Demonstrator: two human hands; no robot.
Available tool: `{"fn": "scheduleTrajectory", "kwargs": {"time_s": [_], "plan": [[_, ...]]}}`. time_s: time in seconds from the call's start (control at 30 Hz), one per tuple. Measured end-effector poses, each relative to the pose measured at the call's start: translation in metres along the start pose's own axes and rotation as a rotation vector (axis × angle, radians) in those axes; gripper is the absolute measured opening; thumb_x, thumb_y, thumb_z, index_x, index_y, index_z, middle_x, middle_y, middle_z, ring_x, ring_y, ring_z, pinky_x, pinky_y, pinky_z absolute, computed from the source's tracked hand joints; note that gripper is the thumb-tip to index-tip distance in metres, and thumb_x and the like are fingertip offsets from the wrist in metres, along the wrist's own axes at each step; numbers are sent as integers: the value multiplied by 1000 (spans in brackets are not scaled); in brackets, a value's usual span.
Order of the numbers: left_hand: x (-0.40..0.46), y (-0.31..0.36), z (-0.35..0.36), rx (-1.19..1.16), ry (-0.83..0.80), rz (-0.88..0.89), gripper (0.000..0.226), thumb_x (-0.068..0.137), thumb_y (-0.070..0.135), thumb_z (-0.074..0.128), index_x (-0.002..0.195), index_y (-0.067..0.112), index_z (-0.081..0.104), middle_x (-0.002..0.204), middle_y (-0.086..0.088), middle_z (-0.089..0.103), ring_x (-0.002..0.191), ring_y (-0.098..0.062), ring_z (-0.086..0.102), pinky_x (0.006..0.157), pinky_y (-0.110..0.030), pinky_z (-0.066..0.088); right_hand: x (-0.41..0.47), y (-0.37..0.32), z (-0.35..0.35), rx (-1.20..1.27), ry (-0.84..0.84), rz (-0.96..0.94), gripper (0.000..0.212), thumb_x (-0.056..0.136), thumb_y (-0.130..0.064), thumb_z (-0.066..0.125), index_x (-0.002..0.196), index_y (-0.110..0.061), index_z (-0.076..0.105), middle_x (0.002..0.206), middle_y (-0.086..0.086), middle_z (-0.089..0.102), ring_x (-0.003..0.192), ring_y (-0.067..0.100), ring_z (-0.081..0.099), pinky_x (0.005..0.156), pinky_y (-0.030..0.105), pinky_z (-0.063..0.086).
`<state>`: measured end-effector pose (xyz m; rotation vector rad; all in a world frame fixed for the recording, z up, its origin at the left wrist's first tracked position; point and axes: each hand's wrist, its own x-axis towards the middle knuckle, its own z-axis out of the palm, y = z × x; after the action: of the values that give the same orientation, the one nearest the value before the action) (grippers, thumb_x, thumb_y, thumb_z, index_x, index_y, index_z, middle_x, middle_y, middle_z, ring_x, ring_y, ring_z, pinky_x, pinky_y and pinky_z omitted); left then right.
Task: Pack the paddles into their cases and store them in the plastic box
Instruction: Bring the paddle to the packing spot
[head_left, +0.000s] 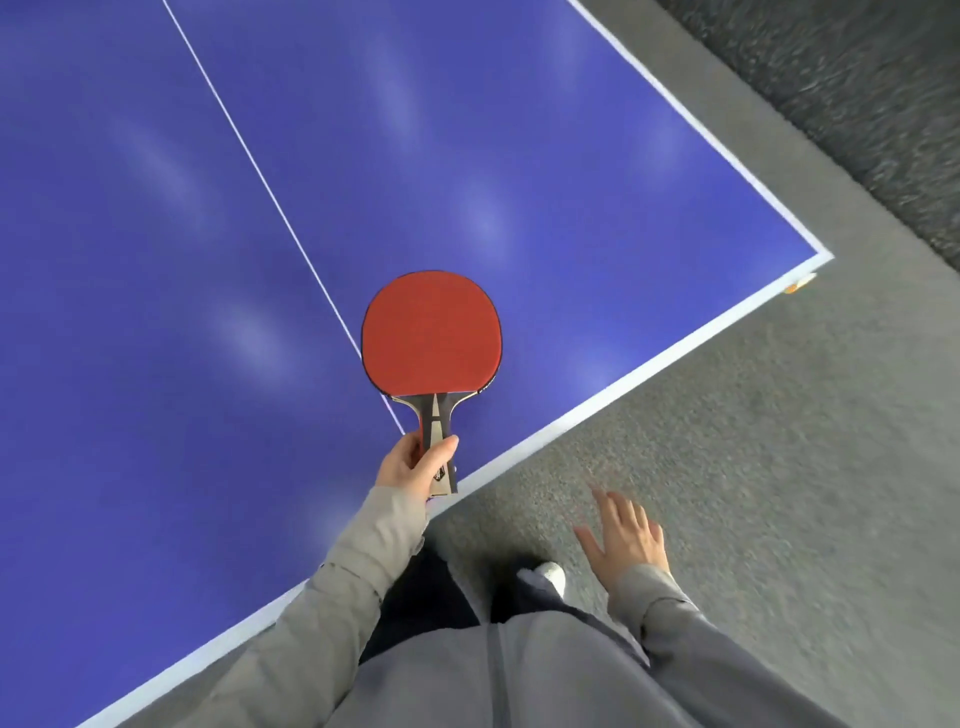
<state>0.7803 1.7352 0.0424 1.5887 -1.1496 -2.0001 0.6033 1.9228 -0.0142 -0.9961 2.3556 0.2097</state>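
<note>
Left hand (415, 465) grips round red-rubber paddle (432, 335).

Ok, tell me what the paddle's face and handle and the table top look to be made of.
Paddle face: red rubber, matte, no glare. Its handle, gripped by the left hand: probably wood, pale and dark strips. Table top: smooth, semi-gloss blue painted board, judging by soft light reflections.

The person wears a light grey zip-up top with long sleeves; the left sleeve (332, 587) ends in a snug cuff at the wrist just below the grip, and the right sleeve (670, 618) matches it. Dark trousers (421, 603) show beneath (one white shoe toe (551, 574) peeks out).
</note>
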Motion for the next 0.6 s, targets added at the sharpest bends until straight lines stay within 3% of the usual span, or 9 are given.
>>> {"fn": "scheduleTrajectory", "kwargs": {"time_s": [0.13, 0.3, 0.6], "plan": [[-16, -12, 71, 52, -41, -5, 26, 70, 38, 69, 85, 17, 63, 75, -6, 60, 74, -22, 57, 74, -35, 45, -9, 70, 7, 33, -44, 64, 59, 95, -53, 35, 146, -26, 22, 149, -5, 31, 139, 17, 28, 111, 35, 24], [-27, -33, 164, 58, -103, -13, 4, 87, 18, 64, 84, 17, 64, 68, 0, 60, 64, -15, 57, 63, -27, 45, -20, 160, 12, 101, -67, 179, 59, 95, -53, 36, 145, -25, 24, 148, -3, 33, 138, 18, 29, 111, 36, 25], [-39, -36, 307, 183, -235, -72, 8, 87, 12, 63, 79, 14, 61, 65, -3, 57, 59, -13, 55, 61, -26, 43, -46, 283, 21, 148, -198, 346, 57, 96, -56, 29, 144, -25, 28, 147, 0, 35, 138, 20, 29, 110, 39, 27]]}}
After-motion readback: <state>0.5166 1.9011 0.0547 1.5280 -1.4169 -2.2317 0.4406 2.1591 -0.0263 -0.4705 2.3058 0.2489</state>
